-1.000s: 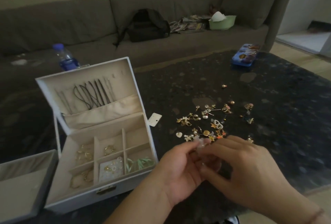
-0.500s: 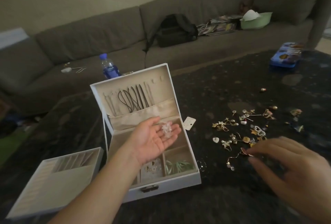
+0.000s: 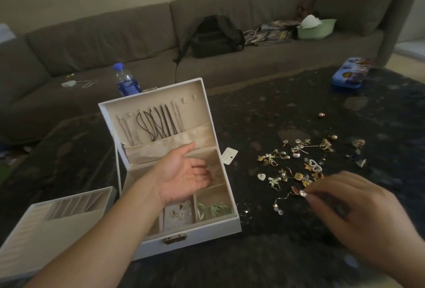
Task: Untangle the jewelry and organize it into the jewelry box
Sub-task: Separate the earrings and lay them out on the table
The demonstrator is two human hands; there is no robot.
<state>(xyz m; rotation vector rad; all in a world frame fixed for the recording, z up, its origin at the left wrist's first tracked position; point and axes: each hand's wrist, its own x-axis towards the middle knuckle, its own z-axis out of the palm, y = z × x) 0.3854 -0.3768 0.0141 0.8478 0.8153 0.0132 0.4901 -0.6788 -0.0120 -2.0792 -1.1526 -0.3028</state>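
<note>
Head view: the left hand (image 3: 184,176) hangs palm-up over the open white jewelry box (image 3: 190,237), fingers relaxed and spread loosely, nothing gripped. Just past its fingertips a small pale piece (image 3: 215,170) shows in the box's upper right compartment, too blurred to say what it is or whether the fingers touch it. Below the hand, a card of small earrings (image 3: 178,215) lies in a front compartment, and pale green pieces (image 3: 212,209) fill the front right one. Dark cords (image 3: 156,124) hang inside the raised lid above a fabric pocket (image 3: 170,145).

Over on the right, the right hand (image 3: 358,214) is low over the dark table (image 3: 264,108), near its front edge, fingertips drawn together at the near end of the scattered jewelry (image 3: 296,161). They sit right at a dangling earring (image 3: 296,192) with a reddish, pale-tipped head; its thin chain trails down-left to a tiny star. Whether the fingers actually pinch it cannot be told, since motion blur smears them.

The rest of the loose gold and pearl pieces lie apart from both hands, towards the middle of the table, and a white tag (image 3: 229,155) sits just beside the box's right wall. The removed tray (image 3: 53,221) rests at the table's front left corner, beside the box. A blue tin (image 3: 349,73) sits at the far right edge, a water bottle (image 3: 126,80) behind the lid.
</note>
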